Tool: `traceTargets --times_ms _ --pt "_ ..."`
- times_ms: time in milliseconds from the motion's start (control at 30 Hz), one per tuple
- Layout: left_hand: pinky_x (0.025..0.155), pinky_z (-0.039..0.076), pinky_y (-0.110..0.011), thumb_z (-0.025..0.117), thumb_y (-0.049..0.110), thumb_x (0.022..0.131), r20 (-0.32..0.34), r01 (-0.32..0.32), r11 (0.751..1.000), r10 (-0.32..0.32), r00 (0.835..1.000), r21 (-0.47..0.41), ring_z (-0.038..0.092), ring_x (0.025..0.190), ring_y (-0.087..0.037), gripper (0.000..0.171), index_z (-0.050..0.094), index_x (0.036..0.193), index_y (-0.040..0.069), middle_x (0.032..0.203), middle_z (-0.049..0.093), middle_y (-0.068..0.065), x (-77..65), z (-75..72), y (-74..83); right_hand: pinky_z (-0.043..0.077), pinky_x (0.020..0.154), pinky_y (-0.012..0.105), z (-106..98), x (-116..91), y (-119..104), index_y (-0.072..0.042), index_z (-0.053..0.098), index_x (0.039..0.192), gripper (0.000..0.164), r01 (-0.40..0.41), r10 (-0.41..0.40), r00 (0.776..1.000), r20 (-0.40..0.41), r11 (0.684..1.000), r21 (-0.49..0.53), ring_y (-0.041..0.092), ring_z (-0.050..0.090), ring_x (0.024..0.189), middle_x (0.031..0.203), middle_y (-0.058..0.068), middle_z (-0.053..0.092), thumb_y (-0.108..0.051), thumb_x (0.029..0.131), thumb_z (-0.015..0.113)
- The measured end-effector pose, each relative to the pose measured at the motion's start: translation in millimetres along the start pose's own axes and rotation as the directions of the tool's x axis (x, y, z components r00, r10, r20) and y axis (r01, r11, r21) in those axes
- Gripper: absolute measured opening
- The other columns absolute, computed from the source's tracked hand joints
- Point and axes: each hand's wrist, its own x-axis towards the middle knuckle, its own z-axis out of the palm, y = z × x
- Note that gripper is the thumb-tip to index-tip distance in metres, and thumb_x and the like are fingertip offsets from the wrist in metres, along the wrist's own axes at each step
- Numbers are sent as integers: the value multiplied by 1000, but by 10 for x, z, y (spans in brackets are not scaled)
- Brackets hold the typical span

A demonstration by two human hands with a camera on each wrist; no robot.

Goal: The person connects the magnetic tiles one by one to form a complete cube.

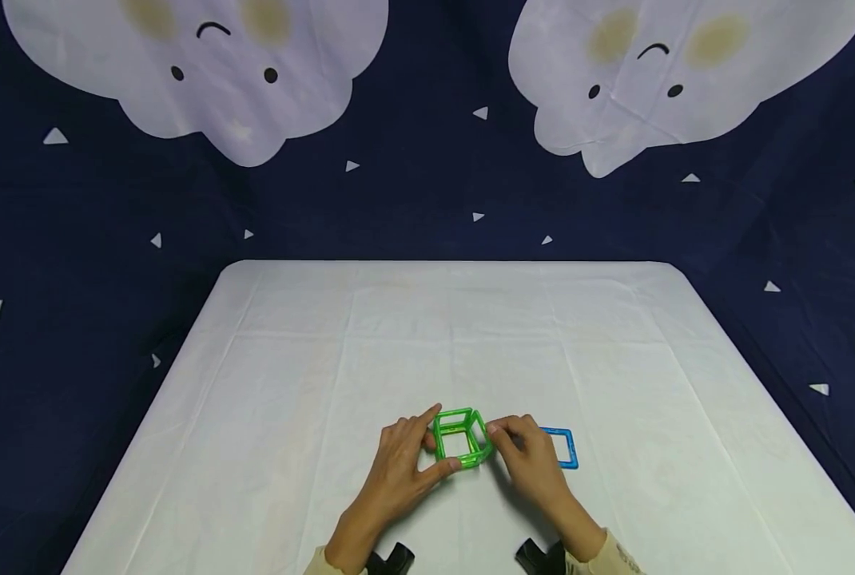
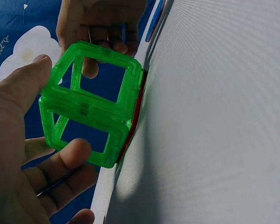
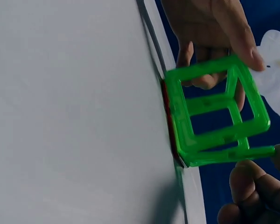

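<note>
From the head view, we see the left hand (image 1: 401, 461) gripping a green frame box (image 1: 471, 444) above the near part of the white bench (image 1: 427, 319), thumb in front and fingers around its left side. The right hand (image 1: 531, 459) pinches at the box's right edge; we judge that one hand steadies while the other adjusts. A blue frame (image 1: 573, 449) lies just beyond the right hand, which covers its left part.

From the left wrist view, the left fingers spread along the box, probably to brace it without squeezing the thin bars out of line. A red strip (image 2: 137, 107) edges the side facing the bench; we cannot tell whether it touches down. The blue frame is nearly cut off above.

From the right wrist view, a side panel (image 3: 233, 155) stands ajar from the box, its outer end between the right fingers, perhaps held there for control of its angle. That hand runs out of frame, so we lose much of its grasp.
</note>
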Motion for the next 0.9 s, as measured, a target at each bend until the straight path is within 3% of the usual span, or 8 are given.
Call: traceTargets --times_ms 167,367,600,900 --pt "82 36 -29 71 51 75 -16 -5 1000 6 1000 26 42 93 -8 74 51 135 13 101 55 0 6 4 0 45 66 21 -11 92 -6 -16 74 85 10 -108 106 992 68 994 30 3 52 72 80 -3 69 -18 88 65" --pt "92 40 -34 69 54 76 -11 -4 1000 4 1000 5 45 109 -15 74 50 135 13 118 52 0 8 -16 -9 43 62 21 -17 147 -17 -15 74 83 12 -178 168 976 136 982 67 6 50 68 77 -1 67 -19 89 64" --pt "99 39 -40 66 54 79 16 -4 1000 4 1000 -25 49 118 -16 73 49 136 13 124 56 1 10 -34 -7 42 58 22 -16 173 -17 -15 72 77 15 -192 175 971 165 977 92 8 49 64 69 -1 63 -19 89 64" --pt "98 39 -39 66 55 79 17 -3 1000 3 1000 -22 50 116 -15 73 50 135 12 124 57 2 5 -32 -6 40 55 22 17 157 -7 -12 69 70 23 -197 177 969 173 974 108 7 47 61 63 -3 56 -23 89 63"
